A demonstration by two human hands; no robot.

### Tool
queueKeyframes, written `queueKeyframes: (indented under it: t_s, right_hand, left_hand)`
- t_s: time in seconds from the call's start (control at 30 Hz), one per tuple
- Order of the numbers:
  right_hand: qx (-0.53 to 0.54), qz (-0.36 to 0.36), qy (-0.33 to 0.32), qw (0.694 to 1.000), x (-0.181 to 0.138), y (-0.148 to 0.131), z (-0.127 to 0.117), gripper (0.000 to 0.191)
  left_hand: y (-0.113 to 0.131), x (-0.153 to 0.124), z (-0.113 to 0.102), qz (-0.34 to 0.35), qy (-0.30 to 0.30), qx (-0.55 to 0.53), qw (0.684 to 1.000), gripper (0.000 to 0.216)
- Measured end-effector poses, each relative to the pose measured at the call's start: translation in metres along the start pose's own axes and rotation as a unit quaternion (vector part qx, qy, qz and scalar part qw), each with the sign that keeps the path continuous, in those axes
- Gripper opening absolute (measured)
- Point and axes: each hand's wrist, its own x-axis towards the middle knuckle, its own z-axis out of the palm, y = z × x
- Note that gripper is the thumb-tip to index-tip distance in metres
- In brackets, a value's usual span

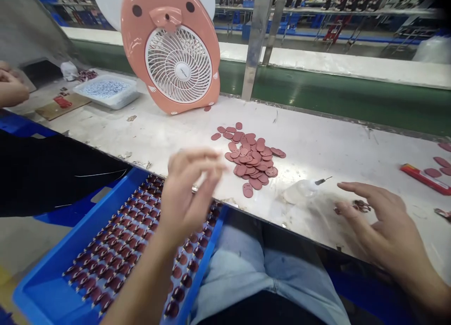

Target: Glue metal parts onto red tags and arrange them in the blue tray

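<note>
My left hand, blurred by motion, is raised above the bench's front edge, left of a pile of flat reddish-brown oval pieces. Its fingers and thumb look apart, with nothing visible between them. At the right, my right hand hovers low over the bench, thumb and fingers spread. Small dark-brown pieces show between its thumb and forefinger, apparently lying on the bench. Just left of that hand lies a clear squeeze bottle with a needle tip.
A blue crate below the bench holds rows of small brown assembled pieces. A pink animal-shaped fan stands behind the pile. A white tray is at left, near another person's hand. A red box lies at right.
</note>
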Motion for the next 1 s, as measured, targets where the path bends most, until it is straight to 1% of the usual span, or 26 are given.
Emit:
queueKeyframes:
  t_s: [0.03,0.13,0.17,0.2,0.27,0.33,0.4,0.5,0.57,0.6,0.63,0.7,0.73,0.77,0.8,0.83,0.87,0.9,0.93,1.0]
  right_hand:
    - [0.013,-0.001,-0.003,1.0,-0.002,-0.01,0.004,0.055]
    - [0.055,0.004,-0.036,0.998,-0.001,-0.036,0.023,0.07]
    - [0.069,0.007,-0.041,0.997,0.001,-0.043,0.03,0.071]
    - [0.084,0.011,-0.042,0.996,0.004,-0.048,0.036,0.07]
    - [0.117,0.016,-0.04,0.992,0.011,-0.054,0.046,0.06]
    - [0.16,0.023,-0.035,0.986,0.016,-0.059,0.049,0.049]
    - [0.215,0.028,-0.027,0.976,0.016,-0.063,0.046,0.039]
    - [0.308,0.025,-0.008,0.951,0.005,-0.074,0.038,0.027]
    - [0.357,0.025,-0.011,0.934,-0.007,-0.086,0.032,0.025]
    - [0.38,0.033,-0.022,0.924,-0.013,-0.093,0.03,0.024]
    - [0.404,0.046,-0.04,0.913,-0.02,-0.101,0.029,0.025]
    - [0.46,0.08,-0.081,0.881,-0.032,-0.116,0.03,0.028]
    - [0.489,0.096,-0.103,0.861,-0.038,-0.122,0.031,0.031]
    - [0.514,0.107,-0.124,0.842,-0.043,-0.128,0.033,0.032]
    - [0.535,0.109,-0.143,0.826,-0.047,-0.131,0.035,0.032]
    - [0.551,0.105,-0.162,0.812,-0.051,-0.133,0.036,0.031]
    - [0.562,0.104,-0.179,0.801,-0.055,-0.134,0.036,0.03]
    - [0.569,0.109,-0.196,0.791,-0.058,-0.133,0.036,0.028]
    - [0.574,0.124,-0.213,0.781,-0.06,-0.133,0.035,0.028]
    - [0.58,0.178,-0.251,0.754,-0.064,-0.132,0.03,0.031]
  left_hand:
    - [-0.008,0.01,0.001,-0.019,-0.009,0.018,1.0,0.031]
    - [-0.03,0.034,0.005,-0.078,-0.116,0.092,0.986,0.03]
    - [-0.035,0.039,0.006,-0.09,-0.142,0.103,0.98,0.029]
    - [-0.038,0.042,0.007,-0.099,-0.155,0.105,0.977,0.028]
    - [-0.041,0.043,0.008,-0.118,-0.158,0.097,0.976,0.024]
    - [-0.044,0.043,0.008,-0.148,-0.161,0.079,0.973,0.02]
    - [-0.05,0.044,0.006,-0.182,-0.171,0.045,0.967,0.017]
    - [-0.057,0.045,-0.001,-0.229,-0.178,-0.018,0.957,0.014]
    - [-0.051,0.038,-0.006,-0.255,-0.158,-0.062,0.952,0.014]
    - [-0.042,0.031,-0.008,-0.265,-0.143,-0.087,0.95,0.015]
    - [-0.029,0.021,-0.008,-0.27,-0.131,-0.113,0.947,0.018]
    - [0.006,-0.006,-0.005,-0.286,-0.113,-0.198,0.931,0.026]
    - [0.026,-0.023,-0.002,-0.297,-0.12,-0.259,0.911,0.03]
    - [0.045,-0.039,0.002,-0.34,-0.101,-0.399,0.846,0.029]
    - [0.063,-0.055,0.007,-0.378,-0.104,-0.504,0.77,0.029]
    - [0.079,-0.069,0.012,-0.407,-0.096,-0.564,0.712,0.028]
    - [0.091,-0.082,0.016,-0.43,-0.085,-0.607,0.663,0.027]
    - [0.099,-0.092,0.02,-0.443,-0.078,-0.634,0.629,0.026]
    - [0.104,-0.101,0.022,-0.446,-0.072,-0.656,0.604,0.025]
    - [0.106,-0.112,0.025,-0.421,-0.081,-0.699,0.573,0.024]
